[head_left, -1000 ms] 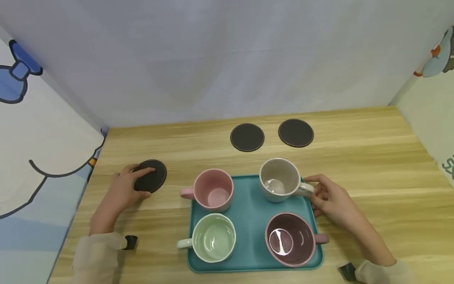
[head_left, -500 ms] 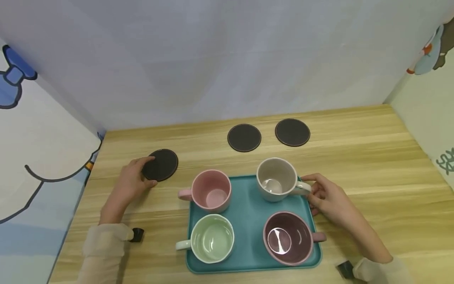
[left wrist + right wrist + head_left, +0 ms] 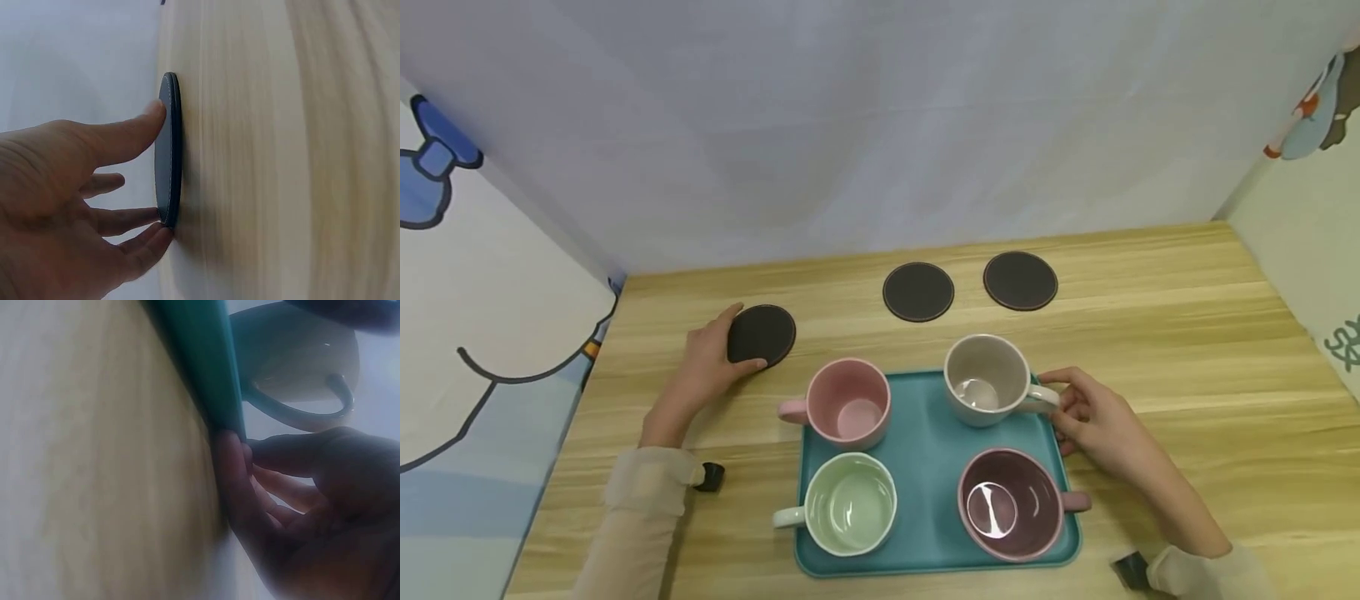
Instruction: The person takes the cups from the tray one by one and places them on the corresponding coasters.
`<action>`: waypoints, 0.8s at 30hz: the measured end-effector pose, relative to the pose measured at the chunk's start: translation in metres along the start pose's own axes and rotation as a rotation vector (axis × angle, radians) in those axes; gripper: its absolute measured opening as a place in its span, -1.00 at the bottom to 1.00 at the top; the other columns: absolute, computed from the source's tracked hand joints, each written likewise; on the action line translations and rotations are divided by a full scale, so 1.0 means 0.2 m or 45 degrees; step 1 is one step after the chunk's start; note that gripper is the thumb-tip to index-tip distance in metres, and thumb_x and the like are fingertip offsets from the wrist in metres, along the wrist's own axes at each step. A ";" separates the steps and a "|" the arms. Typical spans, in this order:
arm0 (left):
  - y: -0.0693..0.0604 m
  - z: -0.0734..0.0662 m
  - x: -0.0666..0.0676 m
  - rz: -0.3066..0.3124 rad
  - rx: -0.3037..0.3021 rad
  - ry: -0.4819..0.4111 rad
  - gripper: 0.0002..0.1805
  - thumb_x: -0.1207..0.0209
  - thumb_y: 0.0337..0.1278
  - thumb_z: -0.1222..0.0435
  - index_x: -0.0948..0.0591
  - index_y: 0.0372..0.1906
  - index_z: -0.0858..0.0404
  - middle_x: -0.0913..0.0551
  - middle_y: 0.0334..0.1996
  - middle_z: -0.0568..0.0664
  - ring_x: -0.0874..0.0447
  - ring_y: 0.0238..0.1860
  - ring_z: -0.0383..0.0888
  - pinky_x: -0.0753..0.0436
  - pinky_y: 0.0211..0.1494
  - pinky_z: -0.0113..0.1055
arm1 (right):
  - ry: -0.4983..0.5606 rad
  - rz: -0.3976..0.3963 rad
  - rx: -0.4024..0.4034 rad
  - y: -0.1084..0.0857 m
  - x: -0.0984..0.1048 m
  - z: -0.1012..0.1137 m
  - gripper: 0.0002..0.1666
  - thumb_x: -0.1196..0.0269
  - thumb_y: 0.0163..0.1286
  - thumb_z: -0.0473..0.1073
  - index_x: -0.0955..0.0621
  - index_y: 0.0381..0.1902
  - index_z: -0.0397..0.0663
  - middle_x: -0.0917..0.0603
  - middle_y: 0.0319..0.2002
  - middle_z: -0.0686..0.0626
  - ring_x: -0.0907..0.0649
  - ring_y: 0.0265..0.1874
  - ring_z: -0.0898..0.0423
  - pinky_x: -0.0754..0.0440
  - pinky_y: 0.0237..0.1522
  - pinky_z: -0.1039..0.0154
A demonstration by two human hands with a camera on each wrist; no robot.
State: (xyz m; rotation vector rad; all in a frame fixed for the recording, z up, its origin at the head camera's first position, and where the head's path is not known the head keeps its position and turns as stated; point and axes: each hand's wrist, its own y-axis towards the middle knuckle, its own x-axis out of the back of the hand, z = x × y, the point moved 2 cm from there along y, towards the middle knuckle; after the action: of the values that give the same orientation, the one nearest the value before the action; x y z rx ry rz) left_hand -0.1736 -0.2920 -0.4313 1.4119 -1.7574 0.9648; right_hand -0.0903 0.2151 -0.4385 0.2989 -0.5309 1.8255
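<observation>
My left hand (image 3: 700,362) holds a round black coaster (image 3: 763,335) by its edge, thumb on the near side and fingers on the far-left side. In the left wrist view, the coaster (image 3: 167,150) has a thick, layered edge and lies against the wood; whether it is one or a stack I cannot tell. At the far right corner of a teal tray (image 3: 925,475), my right hand (image 3: 1101,425) pinches the rim, beside the handle of a greyish-white mug (image 3: 988,379). Also on the tray stand a pink mug (image 3: 850,404), a pale green mug (image 3: 850,504) and a mauve mug (image 3: 1011,504).
Two more black coasters, a left one (image 3: 918,292) and a right one (image 3: 1020,281), lie near the back edge of the wooden table (image 3: 1187,350). A pale cloth wall (image 3: 880,150) rises behind, with printed panels at both sides.
My left hand has slid the coaster to the right and away from me, and its fingers have moved from the coaster's top to its edge. The right hand and tray have stayed put.
</observation>
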 end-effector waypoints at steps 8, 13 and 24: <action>0.06 -0.07 -0.04 -0.032 0.011 -0.031 -0.13 -0.36 0.33 0.27 -0.20 0.56 0.53 -0.23 0.51 0.55 -0.12 0.52 0.54 -0.13 0.60 0.40 | -0.021 0.008 0.006 0.01 0.00 0.00 -0.43 -0.17 0.45 -0.45 -0.42 0.40 -0.25 -0.59 -0.24 -0.22 -0.70 -0.46 0.20 -0.80 -0.44 0.23; 0.11 -0.11 -0.05 -0.041 -0.040 0.028 -0.35 -0.30 0.39 0.31 -0.41 0.46 0.50 -0.24 0.53 0.50 -0.17 0.52 0.52 -0.16 0.61 0.34 | -0.016 0.000 -0.001 0.00 0.00 -0.01 -0.42 -0.18 0.44 -0.46 -0.42 0.40 -0.25 -0.59 -0.24 -0.23 -0.70 -0.47 0.20 -0.80 -0.44 0.22; 0.20 -0.20 -0.07 -0.059 -0.156 0.093 -0.43 -0.25 0.40 0.39 -0.46 0.42 0.49 -0.28 0.52 0.48 -0.27 0.50 0.43 -0.21 0.57 0.28 | 0.001 -0.005 0.010 0.00 0.01 0.00 -0.41 -0.17 0.44 -0.47 -0.41 0.41 -0.26 -0.59 -0.23 -0.24 -0.70 -0.46 0.21 -0.81 -0.43 0.22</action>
State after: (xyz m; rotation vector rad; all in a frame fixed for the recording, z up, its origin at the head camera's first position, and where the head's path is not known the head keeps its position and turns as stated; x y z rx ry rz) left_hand -0.2081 -0.2456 -0.4293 1.3176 -1.6932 0.8590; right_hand -0.0909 0.2164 -0.4389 0.3045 -0.5221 1.8245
